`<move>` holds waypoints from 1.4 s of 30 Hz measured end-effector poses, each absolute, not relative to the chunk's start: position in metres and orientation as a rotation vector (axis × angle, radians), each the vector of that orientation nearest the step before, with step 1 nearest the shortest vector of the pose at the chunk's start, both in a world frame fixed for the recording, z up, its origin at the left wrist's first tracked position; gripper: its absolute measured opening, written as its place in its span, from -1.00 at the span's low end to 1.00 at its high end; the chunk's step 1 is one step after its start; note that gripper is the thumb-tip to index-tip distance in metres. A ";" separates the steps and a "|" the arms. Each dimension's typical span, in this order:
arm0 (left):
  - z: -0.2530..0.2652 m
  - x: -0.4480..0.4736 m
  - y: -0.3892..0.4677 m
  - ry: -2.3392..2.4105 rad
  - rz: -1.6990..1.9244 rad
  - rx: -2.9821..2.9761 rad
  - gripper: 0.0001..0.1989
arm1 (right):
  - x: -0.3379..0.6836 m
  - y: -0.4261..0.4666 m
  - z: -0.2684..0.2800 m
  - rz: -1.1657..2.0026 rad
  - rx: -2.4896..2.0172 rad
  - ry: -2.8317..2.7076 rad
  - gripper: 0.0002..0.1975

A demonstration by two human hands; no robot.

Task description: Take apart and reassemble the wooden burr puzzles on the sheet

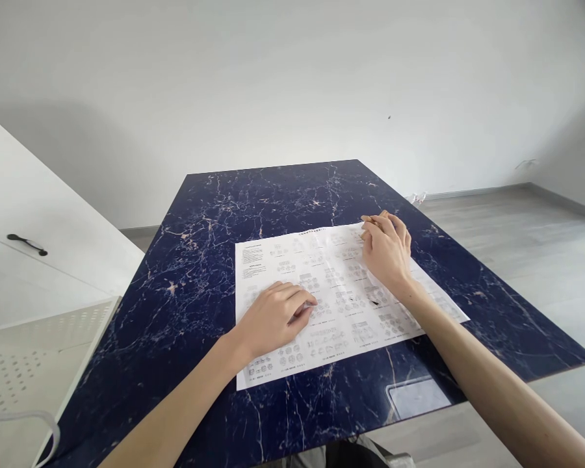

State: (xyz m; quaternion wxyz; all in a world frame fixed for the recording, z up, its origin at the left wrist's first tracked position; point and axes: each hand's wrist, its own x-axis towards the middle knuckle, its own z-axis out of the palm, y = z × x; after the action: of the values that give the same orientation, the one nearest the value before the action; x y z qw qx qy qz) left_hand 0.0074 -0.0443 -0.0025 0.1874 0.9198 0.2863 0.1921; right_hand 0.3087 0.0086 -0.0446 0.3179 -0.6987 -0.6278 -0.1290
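A large white printed sheet (pixel 341 260) lies on the dark blue marbled table, covered with rows of small grey drawings and lines of text. My left hand (pixel 280 309) rests palm down on its left part, fingers loosely bent, with a gap between thumb and forefinger and nothing seen in it. At the sheet's far right edge, my right hand (pixel 387 250) is closed, its fingers curled over something small and brownish, mostly hidden. Between the hands, a small dark fleck (pixel 375 302) sits on the paper.
The marbled tabletop (pixel 234 201) reaches toward a pale wall. A phone-like flat rectangle (pixel 416 396) lies at the near edge, by my right forearm. To the left stand a white cabinet with a black handle (pixel 26 245) and a perforated white panel (pixel 19 377) with a white cable.
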 end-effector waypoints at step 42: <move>0.000 0.009 -0.046 0.839 0.499 2.579 -0.82 | 0.278 -0.014 -0.001 -0.161 -1.212 -1.731 -0.62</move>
State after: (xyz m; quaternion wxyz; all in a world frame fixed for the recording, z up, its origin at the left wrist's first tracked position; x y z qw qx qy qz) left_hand 0.0092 -0.0457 0.0004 0.1911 0.9180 0.2985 0.1778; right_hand 0.2775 -0.0142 -0.0008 0.4891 -0.4990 -0.7123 -0.0664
